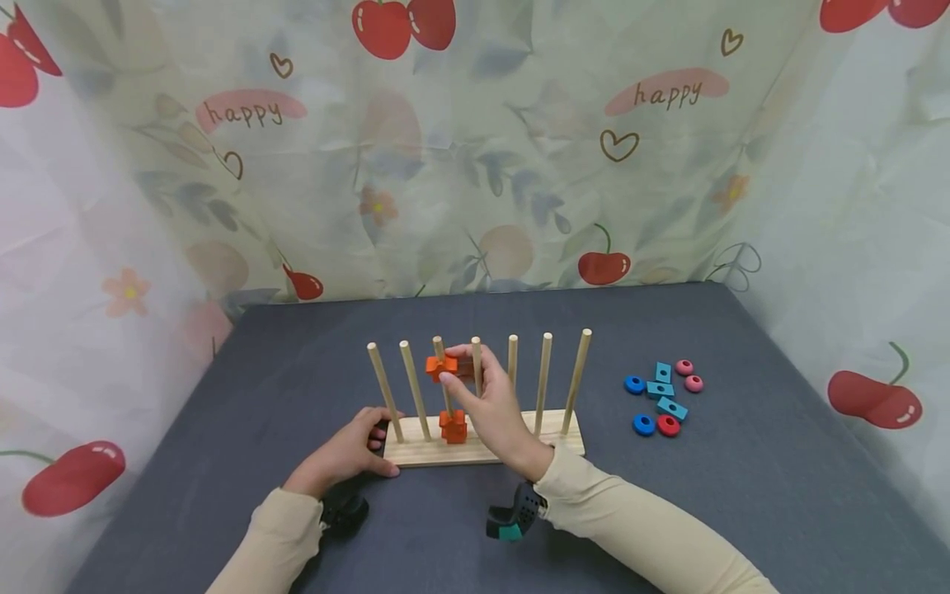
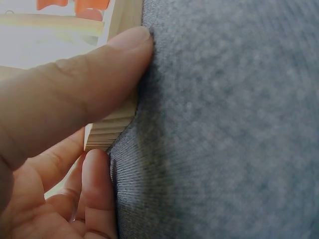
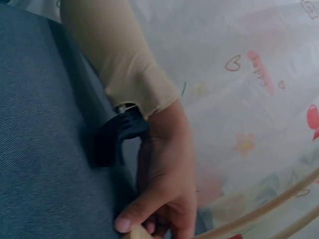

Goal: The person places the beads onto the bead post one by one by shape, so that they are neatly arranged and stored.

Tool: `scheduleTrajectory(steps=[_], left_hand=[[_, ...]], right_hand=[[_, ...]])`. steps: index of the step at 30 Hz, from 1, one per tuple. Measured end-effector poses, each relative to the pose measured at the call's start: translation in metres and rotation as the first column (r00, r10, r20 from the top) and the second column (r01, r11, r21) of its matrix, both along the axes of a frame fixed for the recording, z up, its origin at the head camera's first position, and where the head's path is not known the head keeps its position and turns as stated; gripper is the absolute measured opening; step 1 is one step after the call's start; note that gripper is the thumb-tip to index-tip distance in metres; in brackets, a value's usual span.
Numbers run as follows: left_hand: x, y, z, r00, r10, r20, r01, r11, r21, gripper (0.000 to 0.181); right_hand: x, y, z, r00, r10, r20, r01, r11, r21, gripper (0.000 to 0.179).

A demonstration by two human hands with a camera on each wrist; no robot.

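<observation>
A wooden base (image 1: pixel 416 455) with a row of several upright pegs stands on the table. My left hand (image 1: pixel 352 445) holds its left end. In the left wrist view the thumb (image 2: pixel 75 84) lies along the front edge and the other fingers are at the end face. With my right hand (image 1: pixel 493 412) I pinch an orange notched block (image 1: pixel 441 366) between thumb and fingers, on the third peg from the left near its top. Another orange block (image 1: pixel 453 427) sits at the foot of that same peg. The right wrist view shows the left hand (image 3: pixel 169 169) at a base corner.
Right of the base lie loose pieces: teal rectangular blocks (image 1: pixel 660 389), blue rings (image 1: pixel 643 425), pink rings (image 1: pixel 693 384) and a red ring (image 1: pixel 668 426). A patterned curtain (image 1: pixel 475 165) surrounds the dark table (image 1: pixel 312 355) at the back and sides.
</observation>
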State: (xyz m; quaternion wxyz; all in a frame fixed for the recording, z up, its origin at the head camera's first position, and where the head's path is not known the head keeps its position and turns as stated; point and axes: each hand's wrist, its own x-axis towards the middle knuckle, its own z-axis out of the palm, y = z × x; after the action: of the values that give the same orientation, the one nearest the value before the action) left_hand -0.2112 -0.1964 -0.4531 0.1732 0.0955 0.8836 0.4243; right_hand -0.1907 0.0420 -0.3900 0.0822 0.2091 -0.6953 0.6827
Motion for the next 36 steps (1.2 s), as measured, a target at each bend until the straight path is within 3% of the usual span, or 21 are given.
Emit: scheduleTrajectory(steps=[20, 27, 36], left_hand=[[0.000, 0.000, 0.000, 1.000, -0.011, -0.003, 0.011, 1.000, 0.015, 0.078], [0.000, 0.000, -0.001, 1.000, 0.002, 0.000, -0.002, 1.000, 0.009, 0.078], [0.000, 0.001, -0.003, 1.000, -0.005, -0.011, 0.005, 1.000, 0.022, 0.080]], right_hand=[[0.006, 0.007, -0.058, 0.987, 0.005, 0.160, -0.028, 0.989, 0.142, 0.032], [0.005, 0.007, -0.063, 0.983, 0.024, 0.180, -0.044, 0.993, 0.109, 0.032], [0.006, 0.008, -0.061, 0.981, 0.016, 0.191, -0.043, 0.989, 0.140, 0.036]])
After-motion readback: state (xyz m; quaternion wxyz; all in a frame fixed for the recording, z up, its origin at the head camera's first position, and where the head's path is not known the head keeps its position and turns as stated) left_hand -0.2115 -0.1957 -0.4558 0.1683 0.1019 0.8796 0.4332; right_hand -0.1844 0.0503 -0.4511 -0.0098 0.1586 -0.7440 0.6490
